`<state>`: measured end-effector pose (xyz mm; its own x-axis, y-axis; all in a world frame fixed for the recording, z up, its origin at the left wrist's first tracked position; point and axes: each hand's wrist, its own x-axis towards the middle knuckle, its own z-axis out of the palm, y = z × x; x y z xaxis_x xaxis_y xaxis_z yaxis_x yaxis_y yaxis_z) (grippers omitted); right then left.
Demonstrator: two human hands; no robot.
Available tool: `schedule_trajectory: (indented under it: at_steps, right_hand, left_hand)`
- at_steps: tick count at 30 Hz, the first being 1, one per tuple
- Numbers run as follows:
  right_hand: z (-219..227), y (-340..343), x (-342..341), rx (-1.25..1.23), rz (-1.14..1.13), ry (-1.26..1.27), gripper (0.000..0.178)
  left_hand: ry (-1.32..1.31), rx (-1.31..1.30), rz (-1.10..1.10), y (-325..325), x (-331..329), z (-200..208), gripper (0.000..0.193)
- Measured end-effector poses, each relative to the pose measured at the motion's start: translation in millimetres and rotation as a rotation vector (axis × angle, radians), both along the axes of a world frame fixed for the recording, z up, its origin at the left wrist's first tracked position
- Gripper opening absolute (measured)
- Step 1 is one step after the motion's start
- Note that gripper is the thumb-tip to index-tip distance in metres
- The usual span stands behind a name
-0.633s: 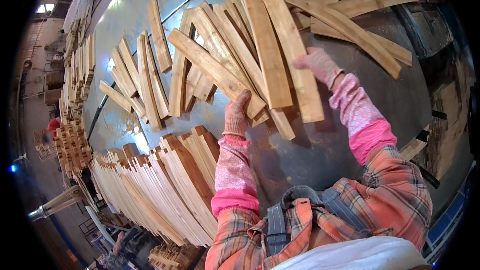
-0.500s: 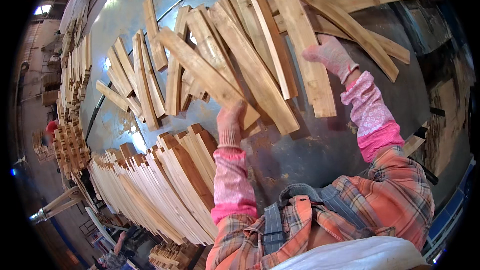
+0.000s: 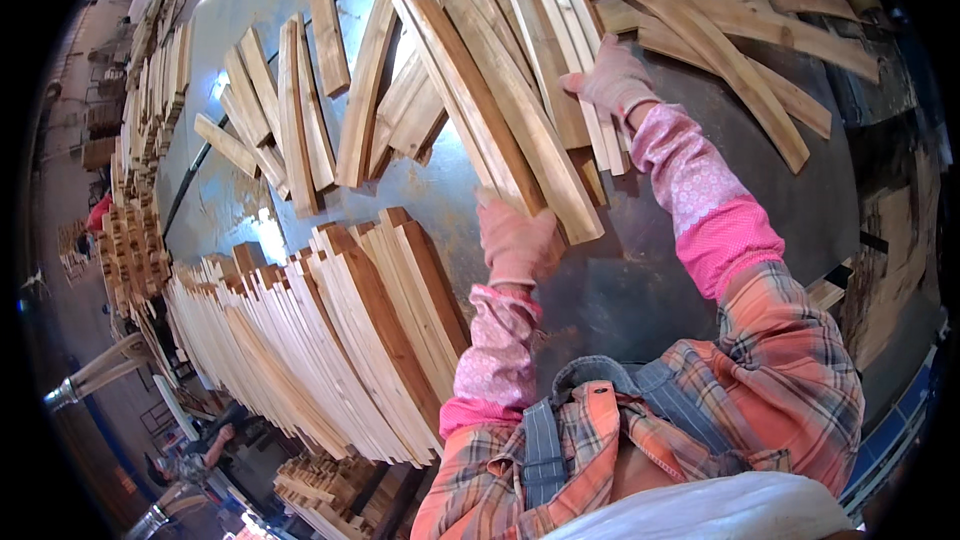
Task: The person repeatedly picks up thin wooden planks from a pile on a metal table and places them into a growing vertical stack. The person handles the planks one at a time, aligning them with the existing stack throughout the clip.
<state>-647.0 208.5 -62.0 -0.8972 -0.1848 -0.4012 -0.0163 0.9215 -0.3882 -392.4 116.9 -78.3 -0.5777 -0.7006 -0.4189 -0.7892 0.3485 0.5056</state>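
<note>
Both my hands wear pale pink work gloves. Gripped by its near end in my left hand (image 3: 516,236) is a pair of wooden slats (image 3: 465,98), lying close side by side with their narrow edges partly up. My right hand (image 3: 612,82) is closed on the right side of a set of wooden slats (image 3: 562,32) stood on edge, its fingertips partly hidden behind the wood. Between the hands a wide flat board (image 3: 525,130) lies slanted on the metal table (image 3: 625,285), its near end just right of my left hand.
Several loose slats (image 3: 298,110) lie scattered on the table's left. A long row of slats (image 3: 350,340) stands packed on edge at the near left. Crossed boards (image 3: 735,65) lie at the far right. Another person (image 3: 205,455) is at the lower left.
My left hand has moved right and slightly nearer, and its wood now lies more upright in view, beside the wide board. My right hand has moved left and away, bringing its slats together on edge.
</note>
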Motion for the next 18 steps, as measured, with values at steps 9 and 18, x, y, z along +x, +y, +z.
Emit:
schedule_trajectory:
  at_steps: [9, 18]
  right_hand:
    - [-9, -9, -21, 0.0, -0.048, 0.131, 0.071]
    - [60, 71, 87, -0.816, 0.07, -0.22, 0.053]
  left_hand:
    - [0.139, 0.14, 0.255, -74, -66, -10, 0.085]
    - [0.114, 0.106, 0.255, -39, 99, 41, 0.085]
